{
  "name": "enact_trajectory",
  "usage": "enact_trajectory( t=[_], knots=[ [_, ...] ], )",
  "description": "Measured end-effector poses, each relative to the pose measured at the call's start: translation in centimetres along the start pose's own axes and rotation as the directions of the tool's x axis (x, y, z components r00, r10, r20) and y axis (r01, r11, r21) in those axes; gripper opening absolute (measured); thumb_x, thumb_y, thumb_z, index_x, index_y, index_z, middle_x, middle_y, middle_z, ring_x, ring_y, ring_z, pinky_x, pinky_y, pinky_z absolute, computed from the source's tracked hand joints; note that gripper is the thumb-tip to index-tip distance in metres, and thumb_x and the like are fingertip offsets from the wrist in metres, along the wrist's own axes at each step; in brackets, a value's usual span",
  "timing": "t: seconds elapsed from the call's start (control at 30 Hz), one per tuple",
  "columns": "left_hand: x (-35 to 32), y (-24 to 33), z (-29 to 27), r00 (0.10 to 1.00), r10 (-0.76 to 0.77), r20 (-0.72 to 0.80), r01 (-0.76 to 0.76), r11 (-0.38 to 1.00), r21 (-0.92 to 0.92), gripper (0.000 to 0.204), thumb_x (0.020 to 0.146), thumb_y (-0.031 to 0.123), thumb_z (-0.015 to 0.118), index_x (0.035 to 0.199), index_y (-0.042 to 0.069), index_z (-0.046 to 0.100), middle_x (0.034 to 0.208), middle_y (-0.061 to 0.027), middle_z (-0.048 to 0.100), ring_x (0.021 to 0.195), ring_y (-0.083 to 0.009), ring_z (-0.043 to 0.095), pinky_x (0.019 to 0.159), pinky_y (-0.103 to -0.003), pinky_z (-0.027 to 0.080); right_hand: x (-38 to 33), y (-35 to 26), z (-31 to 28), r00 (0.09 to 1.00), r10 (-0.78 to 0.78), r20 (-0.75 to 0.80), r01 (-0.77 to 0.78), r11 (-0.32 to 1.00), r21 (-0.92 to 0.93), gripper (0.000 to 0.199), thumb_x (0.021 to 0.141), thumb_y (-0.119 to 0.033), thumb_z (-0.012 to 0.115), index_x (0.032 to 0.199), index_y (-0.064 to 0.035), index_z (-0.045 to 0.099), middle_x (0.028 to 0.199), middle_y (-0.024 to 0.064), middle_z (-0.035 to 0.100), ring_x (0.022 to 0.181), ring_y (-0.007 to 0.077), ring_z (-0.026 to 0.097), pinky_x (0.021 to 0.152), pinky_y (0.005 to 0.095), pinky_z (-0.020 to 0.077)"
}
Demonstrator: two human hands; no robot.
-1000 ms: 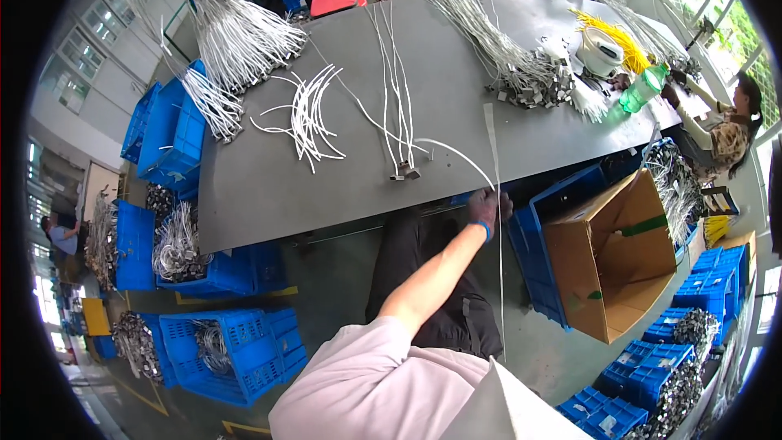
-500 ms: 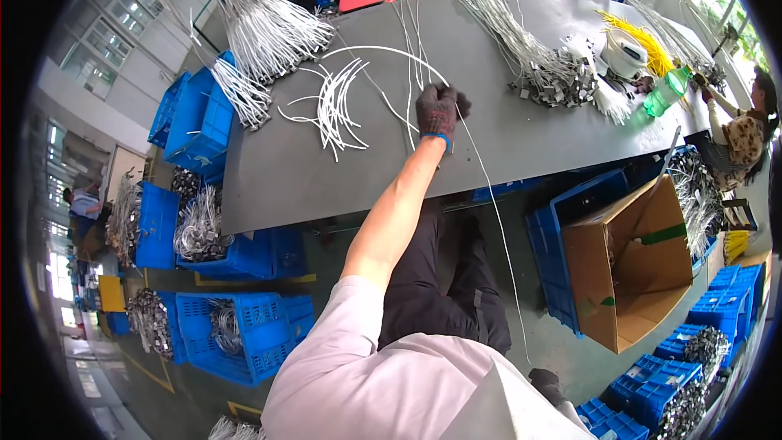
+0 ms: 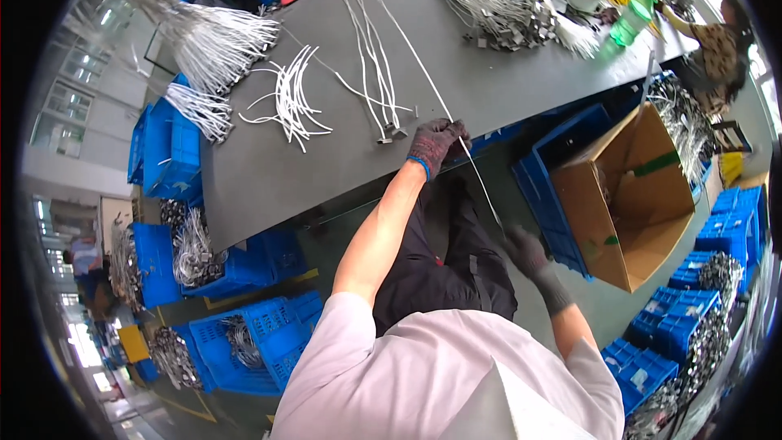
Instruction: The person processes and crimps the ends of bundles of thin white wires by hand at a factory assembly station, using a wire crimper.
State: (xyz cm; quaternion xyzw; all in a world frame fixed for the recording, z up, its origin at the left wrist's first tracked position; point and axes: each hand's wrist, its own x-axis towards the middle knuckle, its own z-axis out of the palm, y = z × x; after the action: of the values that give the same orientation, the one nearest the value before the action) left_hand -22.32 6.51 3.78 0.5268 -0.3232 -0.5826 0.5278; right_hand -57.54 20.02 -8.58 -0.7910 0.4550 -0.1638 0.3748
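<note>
My left hand [image 3: 437, 147], in a dark knitted glove with a blue cuff, is closed round a long white cable [image 3: 423, 73] at the table's near edge. The cable stretches straight from the far part of the table to this hand. Below it, a thin pale wire [image 3: 483, 183] runs tautly down past the edge. My gloved right hand [image 3: 528, 254] is closed at the wire's lower end, away from the table; its fingertips are somewhat blurred. Several white cables with metal-coloured end pieces [image 3: 393, 134] lie left of my left hand. Farther left is a loose pile of short white tubes [image 3: 295, 98].
The grey table [image 3: 261, 175] carries a large white cable bundle [image 3: 220, 41] at left and another bundle [image 3: 509, 20] farther right. A green bottle [image 3: 633, 20] stands near a person at right. A cardboard box [image 3: 599, 220] and blue crates [image 3: 236, 342] stand on the floor.
My left hand has come nearer to the table's edge, and the curved white cable is now straight. My right hand has risen into fuller view. The view has shifted too.
</note>
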Motion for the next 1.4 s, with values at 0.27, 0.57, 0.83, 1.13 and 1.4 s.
enact_trajectory(
  t=[0.27, 0.57, 0.83, 1.13, 1.4],
  knots=[
    [-4.8, 3.0, 0.3, 0.981, -0.044, 0.190, 0.089, 0.968, -0.237, 0.026, 0.100, 0.024, 0.063, 0.108, -0.001, 0.066, 0.100, -0.0137, 0.072, 0.092, -0.0249, 0.071, 0.081, -0.040, 0.061, 14.2, -15.4, -0.5, 0.961, 0.273, 0.042, -0.180, 0.504, 0.845, 0.040, 0.105, -0.035, 0.047, 0.114, -0.0013, 0.067, 0.069, 0.0006, 0.061, 0.062, 0.0075, 0.057, 0.056, 0.0245, 0.0454],
    [5.2, 2.6, -5.1, 0.984, -0.117, -0.131, 0.069, 0.945, -0.320, 0.016, 0.097, 0.016, 0.065, 0.108, 0.006, 0.068, 0.093, -0.0052, 0.067, 0.085, -0.0218, 0.067, 0.078, -0.045, 0.059, 10.9, -15.6, -2.9, 0.960, -0.173, -0.221, 0.257, 0.858, 0.445, 0.025, 0.089, 0.000, 0.051, 0.111, 0.0013, 0.065, 0.085, 0.0032, 0.063, 0.072, 0.0137, 0.057, 0.066, 0.0266, 0.0463],
    [0.7, -1.6, -0.3, 0.950, -0.107, 0.293, 0.102, 0.994, 0.032, 0.033, 0.093, 0.027, 0.073, 0.109, -0.001, 0.069, 0.104, -0.0088, 0.072, 0.099, -0.0190, 0.069, 0.092, -0.032, 0.055, 17.7, -12.2, -0.2, 0.928, 0.350, -0.130, -0.142, 0.652, 0.745, 0.009, 0.091, -0.012, 0.057, 0.090, -0.0034, 0.062, 0.076, 0.0032, 0.064, 0.067, 0.0187, 0.063, 0.059, 0.0319, 0.0481],
    [1.1, 0.1, -2.0, 0.972, 0.228, 0.053, -0.203, 0.706, 0.679, 0.026, 0.092, 0.026, 0.069, 0.100, 0.002, 0.073, 0.087, -0.0089, 0.072, 0.083, -0.0132, 0.067, 0.075, -0.032, 0.053, 25.4, -13.6, 0.4, 0.916, 0.377, 0.139, -0.197, 0.119, 0.973, 0.049, 0.102, -0.045, 0.052, 0.110, 0.0011, 0.065, 0.082, 0.0064, 0.068, 0.067, 0.0142, 0.063, 0.056, 0.0282, 0.0501],
    [5.3, 3.7, -14.5, 0.914, 0.265, -0.307, 0.089, 0.609, 0.788, 0.036, 0.091, 0.041, 0.059, 0.099, 0.009, 0.072, 0.094, -0.0164, 0.073, 0.088, -0.0365, 0.070, 0.077, -0.043, 0.053, 39.4, -4.3, -11.7, 0.717, 0.047, -0.696, -0.176, 0.978, -0.115, 0.053, 0.090, -0.034, 0.069, 0.132, -0.0043, 0.054, 0.113, 0.0227, 0.068, 0.089, 0.0352, 0.067, 0.079, 0.0446, 0.0552]
  ],
)
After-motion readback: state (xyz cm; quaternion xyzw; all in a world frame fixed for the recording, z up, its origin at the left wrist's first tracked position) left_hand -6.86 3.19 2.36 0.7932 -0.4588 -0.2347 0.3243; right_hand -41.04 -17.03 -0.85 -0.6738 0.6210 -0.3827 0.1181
